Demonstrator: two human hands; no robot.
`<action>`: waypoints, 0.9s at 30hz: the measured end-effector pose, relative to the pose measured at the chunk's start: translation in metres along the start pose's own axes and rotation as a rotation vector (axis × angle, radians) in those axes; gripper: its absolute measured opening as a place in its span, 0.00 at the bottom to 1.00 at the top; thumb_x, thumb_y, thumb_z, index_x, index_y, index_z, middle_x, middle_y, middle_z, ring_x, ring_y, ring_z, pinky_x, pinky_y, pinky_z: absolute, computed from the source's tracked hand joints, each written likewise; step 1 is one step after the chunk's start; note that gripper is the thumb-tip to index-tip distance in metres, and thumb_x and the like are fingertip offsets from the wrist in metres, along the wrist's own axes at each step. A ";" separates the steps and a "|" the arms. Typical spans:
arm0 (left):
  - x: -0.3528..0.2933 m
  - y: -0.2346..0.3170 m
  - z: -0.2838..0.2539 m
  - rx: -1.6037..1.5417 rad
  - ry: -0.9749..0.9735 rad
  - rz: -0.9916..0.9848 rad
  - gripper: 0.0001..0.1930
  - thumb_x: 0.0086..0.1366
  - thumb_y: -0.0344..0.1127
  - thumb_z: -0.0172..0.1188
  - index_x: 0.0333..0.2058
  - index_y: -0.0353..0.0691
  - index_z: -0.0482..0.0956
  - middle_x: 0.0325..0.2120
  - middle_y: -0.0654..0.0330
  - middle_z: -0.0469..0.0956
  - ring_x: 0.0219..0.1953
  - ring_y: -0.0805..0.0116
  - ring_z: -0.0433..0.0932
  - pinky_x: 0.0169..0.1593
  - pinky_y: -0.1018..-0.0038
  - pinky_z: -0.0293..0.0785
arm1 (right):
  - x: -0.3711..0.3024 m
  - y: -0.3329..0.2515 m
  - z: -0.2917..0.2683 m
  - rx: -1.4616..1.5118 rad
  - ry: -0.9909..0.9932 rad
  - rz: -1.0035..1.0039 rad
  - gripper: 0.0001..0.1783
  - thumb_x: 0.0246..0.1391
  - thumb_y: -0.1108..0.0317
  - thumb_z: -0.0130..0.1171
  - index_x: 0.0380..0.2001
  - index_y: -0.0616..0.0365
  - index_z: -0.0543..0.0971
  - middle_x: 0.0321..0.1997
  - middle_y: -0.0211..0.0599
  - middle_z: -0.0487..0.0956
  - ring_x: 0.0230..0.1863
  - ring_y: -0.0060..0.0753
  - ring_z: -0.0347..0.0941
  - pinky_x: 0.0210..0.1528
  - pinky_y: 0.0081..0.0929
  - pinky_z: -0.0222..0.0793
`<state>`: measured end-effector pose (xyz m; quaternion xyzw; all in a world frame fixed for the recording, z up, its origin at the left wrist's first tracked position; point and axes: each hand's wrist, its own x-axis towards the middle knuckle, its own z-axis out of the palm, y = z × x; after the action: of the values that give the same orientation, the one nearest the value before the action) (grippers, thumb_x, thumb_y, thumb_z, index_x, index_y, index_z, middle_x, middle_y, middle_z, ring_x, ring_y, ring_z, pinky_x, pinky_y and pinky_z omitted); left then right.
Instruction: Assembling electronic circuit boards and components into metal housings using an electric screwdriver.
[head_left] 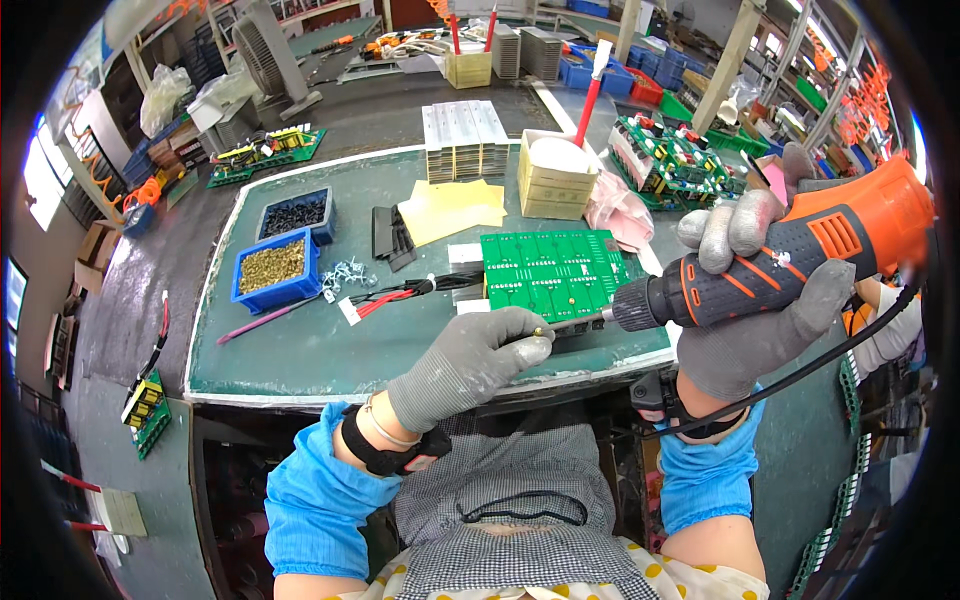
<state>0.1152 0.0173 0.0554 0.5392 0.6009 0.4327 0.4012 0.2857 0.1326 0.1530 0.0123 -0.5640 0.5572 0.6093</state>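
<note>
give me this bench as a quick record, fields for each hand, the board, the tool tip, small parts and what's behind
left hand: gloved, pinching a small brass-coloured piece by the board's near edge
right hand: gloved, gripping an orange and black power driver
board: green circuit board on the green worktable
tool tip: pointing left, near the board's near right corner; contact unclear
small parts: blue bin of brass-coloured pieces; loose silvery screws beside it
behind: yellow paper, pink cloth
</note>
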 end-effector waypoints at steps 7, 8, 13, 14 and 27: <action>-0.003 0.003 0.005 -0.021 0.012 0.016 0.12 0.66 0.38 0.59 0.41 0.35 0.82 0.30 0.63 0.79 0.35 0.75 0.75 0.43 0.75 0.73 | -0.005 -0.002 -0.002 -0.057 0.068 -0.046 0.50 0.54 0.31 0.54 0.64 0.62 0.59 0.28 0.29 0.69 0.26 0.25 0.68 0.38 0.33 0.71; -0.003 0.003 0.006 0.011 0.026 0.039 0.12 0.66 0.39 0.59 0.41 0.37 0.82 0.30 0.57 0.80 0.33 0.69 0.77 0.42 0.73 0.74 | -0.005 -0.002 -0.003 -0.055 0.073 -0.046 0.50 0.54 0.31 0.54 0.64 0.62 0.59 0.28 0.29 0.69 0.26 0.25 0.68 0.38 0.33 0.71; -0.003 0.004 0.011 0.082 0.061 0.082 0.11 0.66 0.36 0.58 0.39 0.35 0.82 0.27 0.59 0.79 0.32 0.73 0.76 0.41 0.74 0.73 | -0.008 -0.001 -0.005 0.092 -0.002 -0.027 0.47 0.57 0.34 0.50 0.64 0.61 0.58 0.30 0.35 0.74 0.25 0.31 0.72 0.36 0.40 0.73; -0.003 0.004 0.012 0.129 0.087 0.120 0.10 0.66 0.36 0.59 0.39 0.35 0.82 0.26 0.57 0.79 0.31 0.72 0.76 0.40 0.74 0.74 | -0.008 -0.001 -0.006 0.072 0.006 -0.021 0.46 0.57 0.34 0.50 0.64 0.61 0.58 0.30 0.35 0.74 0.25 0.31 0.72 0.36 0.40 0.73; -0.009 0.003 0.016 0.334 0.212 0.286 0.07 0.62 0.33 0.60 0.36 0.37 0.82 0.24 0.52 0.78 0.27 0.59 0.79 0.35 0.70 0.75 | -0.010 0.002 -0.009 0.008 0.119 -0.008 0.44 0.59 0.36 0.50 0.63 0.63 0.60 0.29 0.34 0.74 0.25 0.31 0.71 0.35 0.38 0.73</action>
<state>0.1322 0.0099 0.0530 0.6291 0.6206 0.4338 0.1757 0.2930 0.1328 0.1415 -0.0162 -0.5244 0.5570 0.6438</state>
